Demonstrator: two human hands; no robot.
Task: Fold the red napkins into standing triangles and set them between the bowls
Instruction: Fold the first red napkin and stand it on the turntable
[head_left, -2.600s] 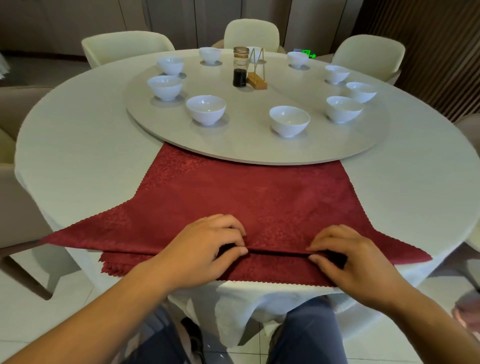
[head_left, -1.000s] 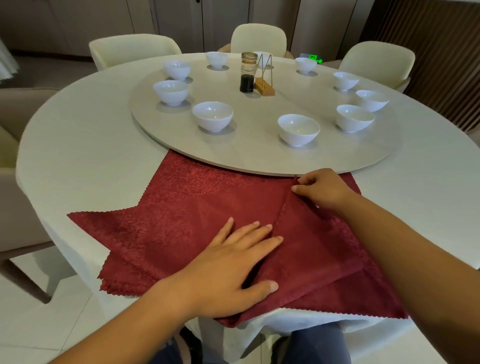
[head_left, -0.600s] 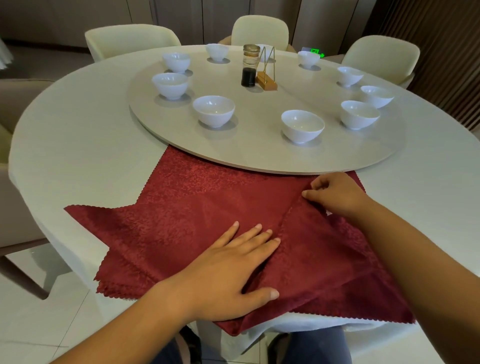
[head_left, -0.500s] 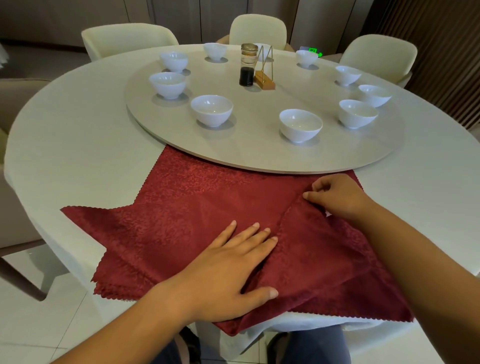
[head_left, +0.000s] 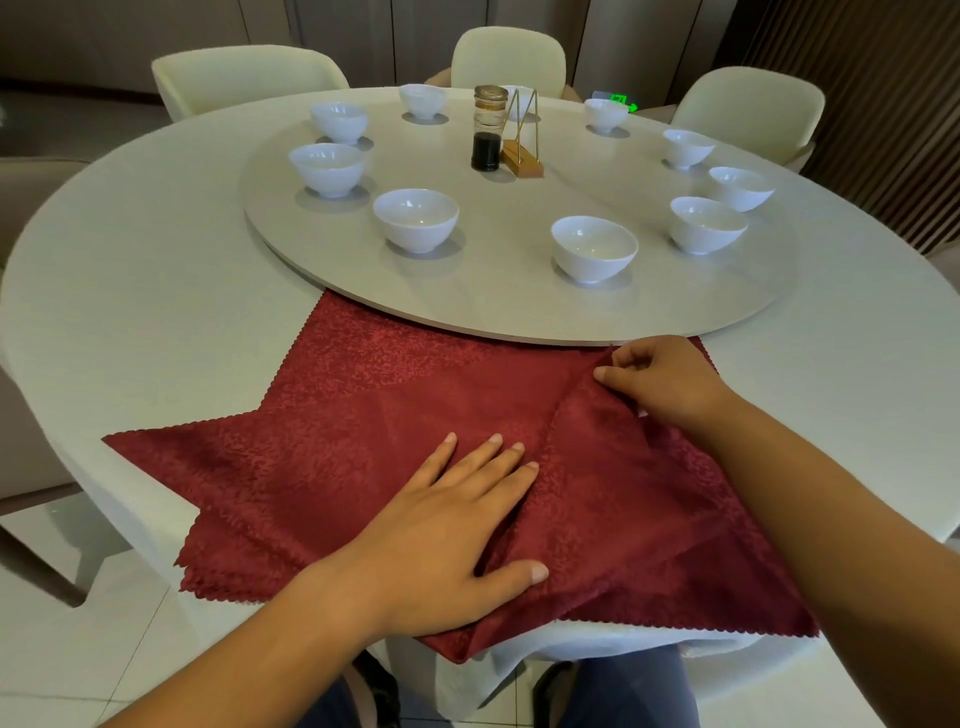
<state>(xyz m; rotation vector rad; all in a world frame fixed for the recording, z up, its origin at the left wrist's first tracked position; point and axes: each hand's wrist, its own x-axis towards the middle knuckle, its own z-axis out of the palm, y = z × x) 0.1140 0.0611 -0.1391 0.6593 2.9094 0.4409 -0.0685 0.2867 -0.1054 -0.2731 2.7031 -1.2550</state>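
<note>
- Both hands were at the near edge of the red napkin (head_left: 415, 415) a moment ago. Now the right hand (head_left: 660, 384) has carried a corner up to the far edge, and the left hand (head_left: 452, 525) lies flat.
- Closest in, the left hand is open on the cloth, fingers straight and spread, pressing beside the slanted fold. It holds nothing.
- Under the top napkin, more of them lie in a pile (head_left: 218, 577) at the near edge of the surface (head_left: 156, 312). Their zigzag edges peek out on the left.
- Farther out, the right hand pinches the folded-over corner with curled fingers, right by the rim of the round tray (head_left: 519, 301).
- I think this is an early fold, bringing one side in to start a triangle. Next, the corner needs lining up, then the crease pressing flat.
- Past that, white bowls ring the tray. The gap between the near-left bowl (head_left: 415, 218) and the near-right bowl (head_left: 594, 248) looks like a spot for a napkin. None stands there yet.
</note>
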